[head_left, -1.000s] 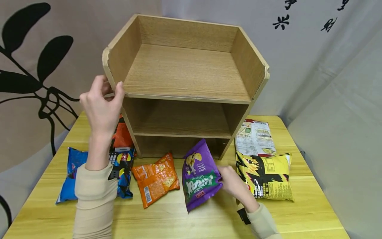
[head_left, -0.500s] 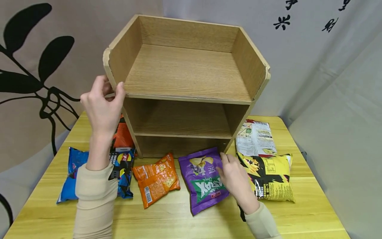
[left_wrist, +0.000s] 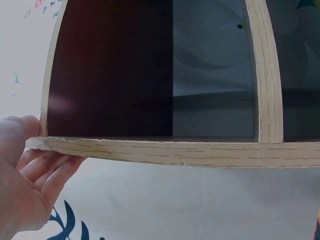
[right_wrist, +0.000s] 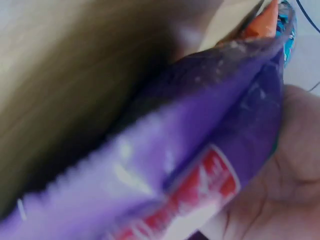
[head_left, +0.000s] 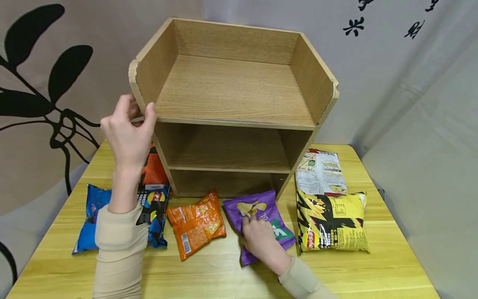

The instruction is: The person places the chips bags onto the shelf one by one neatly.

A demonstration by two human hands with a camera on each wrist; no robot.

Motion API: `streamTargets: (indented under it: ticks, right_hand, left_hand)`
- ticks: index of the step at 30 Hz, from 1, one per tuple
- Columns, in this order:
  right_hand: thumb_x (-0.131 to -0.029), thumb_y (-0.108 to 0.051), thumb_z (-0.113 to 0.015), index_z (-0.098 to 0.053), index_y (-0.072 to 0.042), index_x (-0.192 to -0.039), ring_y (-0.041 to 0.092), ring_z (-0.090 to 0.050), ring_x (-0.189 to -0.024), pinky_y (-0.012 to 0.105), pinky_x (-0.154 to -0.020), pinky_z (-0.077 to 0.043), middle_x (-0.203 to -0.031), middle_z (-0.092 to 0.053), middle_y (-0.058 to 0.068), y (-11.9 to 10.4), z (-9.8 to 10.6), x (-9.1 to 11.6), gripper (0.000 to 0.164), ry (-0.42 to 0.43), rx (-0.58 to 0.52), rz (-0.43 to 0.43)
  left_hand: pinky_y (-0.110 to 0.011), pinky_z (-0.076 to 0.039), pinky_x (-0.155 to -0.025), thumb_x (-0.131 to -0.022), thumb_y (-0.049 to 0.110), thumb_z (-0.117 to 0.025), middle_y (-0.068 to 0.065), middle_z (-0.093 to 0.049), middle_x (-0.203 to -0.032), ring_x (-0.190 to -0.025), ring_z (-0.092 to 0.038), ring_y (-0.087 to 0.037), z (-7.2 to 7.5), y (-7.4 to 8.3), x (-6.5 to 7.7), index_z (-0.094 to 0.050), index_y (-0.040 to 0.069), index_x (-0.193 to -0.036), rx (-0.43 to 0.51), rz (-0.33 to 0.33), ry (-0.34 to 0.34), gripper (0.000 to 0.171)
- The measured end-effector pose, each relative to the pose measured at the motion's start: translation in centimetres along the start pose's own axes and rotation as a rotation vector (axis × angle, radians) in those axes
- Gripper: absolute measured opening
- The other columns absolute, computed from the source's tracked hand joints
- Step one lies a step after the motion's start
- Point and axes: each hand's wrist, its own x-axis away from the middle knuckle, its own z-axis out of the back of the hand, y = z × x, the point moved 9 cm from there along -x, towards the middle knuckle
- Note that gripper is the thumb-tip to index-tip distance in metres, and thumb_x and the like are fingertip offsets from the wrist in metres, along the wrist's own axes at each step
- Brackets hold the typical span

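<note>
A wooden shelf unit (head_left: pixel 231 91) stands on the table, its upper tray and two lower compartments facing me. My left hand (head_left: pixel 128 131) grips the front edge of its left side panel, thumb on one face and fingers on the other; the left wrist view shows this hold at the shelf's corner (left_wrist: pixel 45 142). In front of the shelf, my right hand (head_left: pixel 261 241) lies over a purple chip bag (head_left: pixel 267 207), its fingers curled into the bag's front and covering part of the label. Close up, the purple bag (right_wrist: pixel 220 110) is creased against the palm (right_wrist: pixel 280 190).
An orange snack bag (head_left: pixel 198 226) lies just left of the purple one. Blue bags (head_left: pixel 154 216) and a red-orange bag (head_left: pixel 154 170) lie at the shelf's left. On its right are a yellow-black bag (head_left: pixel 336 222) and a white packet (head_left: pixel 321 172). A curtain (head_left: pixel 422 124) hangs behind.
The purple bag has gone from being held up at its right edge to lying lower and turned. My right hand has moved left onto its front. The left hand stays put.
</note>
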Motion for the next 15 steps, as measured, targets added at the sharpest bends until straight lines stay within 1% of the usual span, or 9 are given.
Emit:
streamTargets:
  ticks: [2,3,5,6,8,9,11,13,15]
  right_hand:
    - [-0.069,-0.030,-0.079,-0.063,-0.005,-0.094,0.022,-0.058,-0.054,0.031,-0.043,-0.044,-0.074,-0.064,0.007,0.3,0.3,0.0,0.038,-0.013,-0.046,0.011]
    - [-0.070,-0.026,-0.079,-0.063,-0.005,-0.094,0.021,-0.058,-0.053,0.031,-0.043,-0.044,-0.075,-0.065,0.007,0.5,0.5,0.1,0.036,-0.011,-0.070,0.019]
    - [-0.071,-0.020,-0.078,-0.063,-0.005,-0.094,0.020,-0.058,-0.053,0.028,-0.042,-0.044,-0.075,-0.065,0.005,0.6,1.3,0.2,0.031,0.011,-0.113,0.045]
    - [-0.071,-0.017,-0.077,-0.063,-0.005,-0.094,0.018,-0.058,-0.054,0.027,-0.042,-0.043,-0.074,-0.065,0.004,0.6,1.8,0.3,0.029,0.038,-0.134,0.063]
    - [-0.070,-0.012,-0.075,-0.062,-0.007,-0.091,0.016,-0.059,-0.056,0.026,-0.042,-0.043,-0.073,-0.064,0.002,0.4,2.9,0.5,0.025,0.118,-0.157,0.111]
    - [-0.070,-0.009,-0.073,-0.061,-0.008,-0.088,0.016,-0.060,-0.057,0.025,-0.042,-0.043,-0.073,-0.064,0.001,0.3,3.4,0.6,0.022,0.161,-0.165,0.137]
    - [-0.070,-0.006,-0.071,-0.061,-0.010,-0.088,0.015,-0.061,-0.062,0.024,-0.043,-0.044,-0.074,-0.065,0.000,-0.1,4.2,0.8,0.021,0.227,-0.175,0.184]
    - [-0.068,-0.003,-0.070,-0.063,-0.011,-0.091,0.015,-0.063,-0.067,0.025,-0.049,-0.048,-0.080,-0.068,0.000,-0.4,4.5,0.9,0.026,0.261,-0.168,0.225]
    - [-0.066,0.000,-0.071,-0.065,-0.012,-0.094,0.015,-0.064,-0.072,0.026,-0.056,-0.051,-0.086,-0.070,0.000,-0.7,4.3,0.9,0.031,0.259,-0.150,0.254]
  left_hand:
    - [0.002,-0.043,-0.065,-0.089,0.021,-0.058,-0.018,-0.074,-0.093,-0.081,-0.072,-0.032,0.0,0.2,0.0,-0.065,-0.006,-0.102,-0.003,-0.014,-0.003,0.031]
    - [0.002,-0.043,-0.064,-0.089,0.021,-0.059,-0.018,-0.074,-0.093,-0.081,-0.072,-0.032,0.0,0.1,0.0,-0.065,-0.005,-0.102,0.004,-0.004,0.002,0.030]
    - [0.002,-0.042,-0.064,-0.089,0.021,-0.059,-0.018,-0.074,-0.094,-0.082,-0.072,-0.033,0.0,0.1,-0.1,-0.065,-0.006,-0.102,0.008,-0.003,0.004,0.030]
    - [0.002,-0.042,-0.064,-0.088,0.021,-0.059,-0.018,-0.074,-0.094,-0.082,-0.072,-0.034,0.0,0.0,-0.1,-0.065,-0.005,-0.102,0.011,0.007,0.006,0.030]
    - [0.002,-0.042,-0.065,-0.089,0.021,-0.059,-0.018,-0.074,-0.095,-0.083,-0.072,-0.034,0.0,0.0,-0.1,-0.065,-0.006,-0.103,0.006,0.005,0.002,0.031]
    - [0.002,-0.043,-0.064,-0.088,0.021,-0.059,-0.017,-0.074,-0.095,-0.083,-0.072,-0.034,0.0,-0.1,-0.1,-0.065,-0.005,-0.102,0.010,0.018,0.006,0.030]
    - [0.002,-0.042,-0.064,-0.088,0.021,-0.059,-0.017,-0.074,-0.095,-0.083,-0.072,-0.033,0.0,-0.1,-0.1,-0.065,-0.005,-0.103,0.009,0.020,0.004,0.030]
    - [0.001,-0.043,-0.064,-0.089,0.021,-0.059,-0.017,-0.074,-0.095,-0.082,-0.072,-0.034,0.0,-0.1,0.0,-0.065,-0.005,-0.103,0.005,0.015,-0.001,0.031]
    - [0.001,-0.043,-0.064,-0.088,0.022,-0.059,-0.017,-0.074,-0.094,-0.082,-0.072,-0.031,0.0,-0.1,0.0,-0.065,-0.005,-0.102,0.013,0.019,0.002,0.031]
